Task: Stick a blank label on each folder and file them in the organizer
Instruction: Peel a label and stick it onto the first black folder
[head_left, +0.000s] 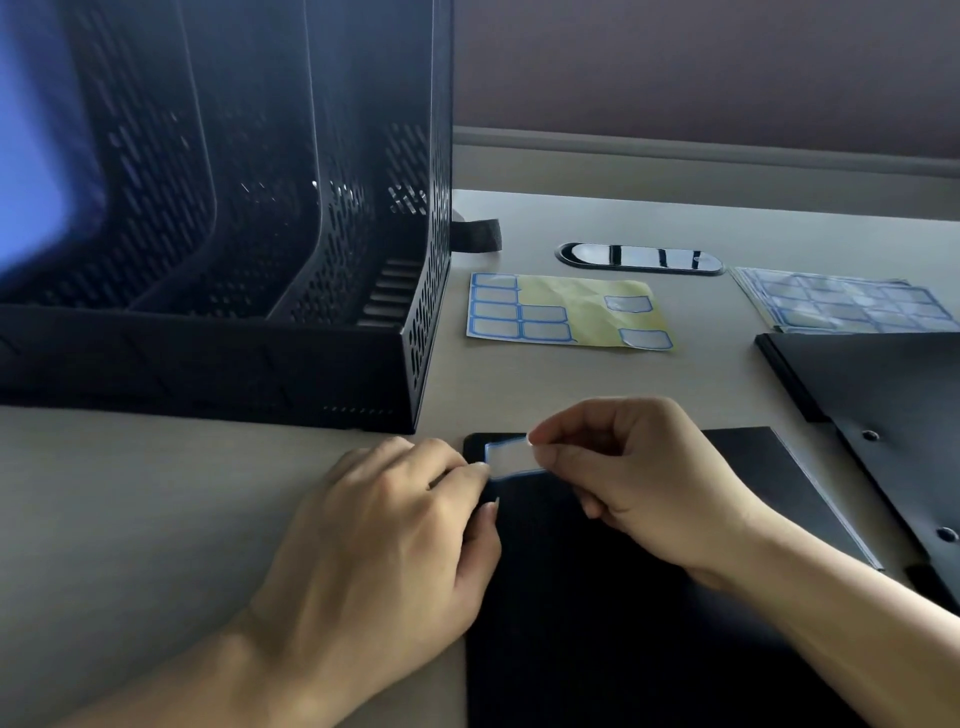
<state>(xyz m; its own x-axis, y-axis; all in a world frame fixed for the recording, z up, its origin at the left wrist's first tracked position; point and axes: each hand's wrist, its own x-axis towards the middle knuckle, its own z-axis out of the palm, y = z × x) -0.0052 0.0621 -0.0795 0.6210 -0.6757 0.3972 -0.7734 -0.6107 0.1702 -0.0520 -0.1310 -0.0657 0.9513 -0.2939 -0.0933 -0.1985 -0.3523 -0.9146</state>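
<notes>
Here's the label (511, 457): a small white rectangle with a blue border and clipped corners, held over the top left corner of the black folder (623, 623), which lies flat on the worktop (156, 493). The right hand (623, 478) pinches the label's right edge between thumb and forefinger, its other fingers curled under. The left hand (395, 525) sits at the folder's left edge with its fingers curled, one fingertip touching the label's left edge and the thumb on the folder; whether it actually grips the label I can't tell.

Behind the folder lies a yellow backing sheet (566, 314) carrying more blue-bordered labels, most in a block at its left and two loose at its right. Behind and to the folder's left stands the black perforated organizer (234, 260), dividers upright. To the folder's right lies a second black folder (883, 395), with a stack of label sheets (841, 301) beyond it.
</notes>
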